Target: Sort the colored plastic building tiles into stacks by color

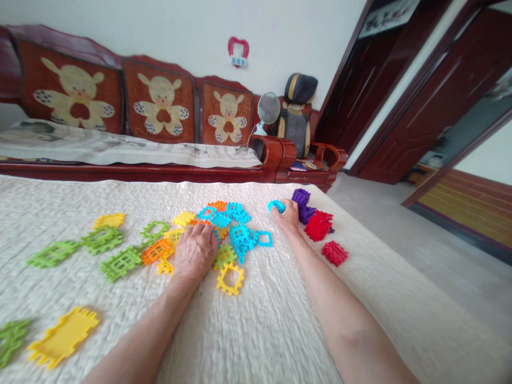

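Notched plastic building blocks lie in a loose pile on the cream quilted cover. My right hand (288,217) has its thumb and fingers closed around light-blue notched blocks (276,205), beside the purple ones (301,197). My left hand (196,248) rests bent over the middle of the pile; its fingertips are hidden, so I cannot tell whether it grips anything. Around it are orange blocks (157,251), a yellow frame-shaped block (231,279) and a green block (224,257). Loose light-blue blocks (239,236) lie between my hands.
Red blocks (319,226) sit near the cover's right edge. Green blocks (120,263) and a yellow block (66,336) are spread on the left. Beyond the covered surface (256,330) stand a wooden sofa (160,172), a small fan (269,108) and an armchair (294,130).
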Motion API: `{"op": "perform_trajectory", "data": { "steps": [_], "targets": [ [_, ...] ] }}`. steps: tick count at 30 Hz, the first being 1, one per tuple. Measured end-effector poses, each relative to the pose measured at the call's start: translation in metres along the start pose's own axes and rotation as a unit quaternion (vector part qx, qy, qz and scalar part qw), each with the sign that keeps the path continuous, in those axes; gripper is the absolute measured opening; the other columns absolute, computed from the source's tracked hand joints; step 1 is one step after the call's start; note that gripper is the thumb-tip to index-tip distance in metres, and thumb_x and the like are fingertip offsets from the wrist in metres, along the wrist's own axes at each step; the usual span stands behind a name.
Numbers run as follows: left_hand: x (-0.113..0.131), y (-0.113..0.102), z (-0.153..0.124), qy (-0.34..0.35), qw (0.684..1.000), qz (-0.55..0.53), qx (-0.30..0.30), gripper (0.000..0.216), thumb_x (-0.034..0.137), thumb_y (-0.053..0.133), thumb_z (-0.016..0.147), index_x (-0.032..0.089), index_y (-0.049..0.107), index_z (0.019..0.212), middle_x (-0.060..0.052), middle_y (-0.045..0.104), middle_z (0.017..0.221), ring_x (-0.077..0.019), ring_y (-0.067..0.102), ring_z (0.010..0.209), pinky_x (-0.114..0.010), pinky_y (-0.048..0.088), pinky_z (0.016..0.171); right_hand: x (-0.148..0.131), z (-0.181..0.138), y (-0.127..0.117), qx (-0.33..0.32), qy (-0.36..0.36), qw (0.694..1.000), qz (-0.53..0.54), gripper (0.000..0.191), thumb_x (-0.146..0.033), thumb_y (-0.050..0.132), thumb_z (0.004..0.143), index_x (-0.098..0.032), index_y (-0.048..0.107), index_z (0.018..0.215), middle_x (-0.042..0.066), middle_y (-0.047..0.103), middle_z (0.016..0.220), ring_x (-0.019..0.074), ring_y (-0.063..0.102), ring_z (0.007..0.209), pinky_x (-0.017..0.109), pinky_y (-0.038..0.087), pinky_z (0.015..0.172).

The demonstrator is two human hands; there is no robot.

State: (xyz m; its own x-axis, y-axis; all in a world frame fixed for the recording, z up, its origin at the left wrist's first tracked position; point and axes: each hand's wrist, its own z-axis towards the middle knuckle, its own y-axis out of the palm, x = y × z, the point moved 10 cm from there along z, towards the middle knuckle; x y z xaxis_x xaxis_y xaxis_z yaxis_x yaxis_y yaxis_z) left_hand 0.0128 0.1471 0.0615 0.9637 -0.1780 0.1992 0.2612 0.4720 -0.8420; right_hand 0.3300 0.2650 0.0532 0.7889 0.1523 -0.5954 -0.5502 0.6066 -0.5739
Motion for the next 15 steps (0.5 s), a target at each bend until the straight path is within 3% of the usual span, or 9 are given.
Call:
{"op": "perform_trajectory", "data": {
  "steps": [4, 10, 15],
  "targets": [
    [0.0, -0.001, 0.0, -0.004, 1.0, -0.008, -0.001, 0.03, 0.025, 0.041, 0.096, 0.019, 0.07, 0.101, -0.011, 0.071, 0.1, -0.0273, 0.062, 0.098, -0.04, 0.047, 0.092, -0.044, -0.01, -0.01, 0.018, -0.127, 0.991, 0.041, 0.035, -0.026, 0.055, 0.08, -0.017, 0.065, 0.111, 0.015, 0.062, 0.122, 0.028, 0.056, 0.12, 0.046, 0.041, 0.111],
    [0.0, -0.002, 0.0, -0.012, 1.0, -0.01, -0.007, 0.032, 0.025, 0.04, 0.097, 0.019, 0.071, 0.103, -0.01, 0.07, 0.101, -0.0262, 0.062, 0.1, -0.038, 0.047, 0.092, -0.121, -0.039, 0.042, -0.2, -0.248, 0.942, 0.106, 0.033, -0.018, 0.046, 0.087, -0.021, 0.067, 0.112, 0.009, 0.068, 0.125, 0.0214, 0.059, 0.121, 0.04, 0.042, 0.111],
    [0.0, -0.001, 0.001, -0.014, 1.0, -0.001, -0.015, 0.033, 0.026, 0.04, 0.097, 0.018, 0.071, 0.106, -0.011, 0.071, 0.099, -0.027, 0.062, 0.099, -0.038, 0.047, 0.091, -0.13, -0.049, 0.078, -0.287, -0.242, 0.92, 0.111, 0.04, -0.017, 0.053, 0.083, -0.017, 0.066, 0.121, 0.011, 0.063, 0.134, 0.022, 0.055, 0.129, 0.041, 0.039, 0.115]
  ]
}}
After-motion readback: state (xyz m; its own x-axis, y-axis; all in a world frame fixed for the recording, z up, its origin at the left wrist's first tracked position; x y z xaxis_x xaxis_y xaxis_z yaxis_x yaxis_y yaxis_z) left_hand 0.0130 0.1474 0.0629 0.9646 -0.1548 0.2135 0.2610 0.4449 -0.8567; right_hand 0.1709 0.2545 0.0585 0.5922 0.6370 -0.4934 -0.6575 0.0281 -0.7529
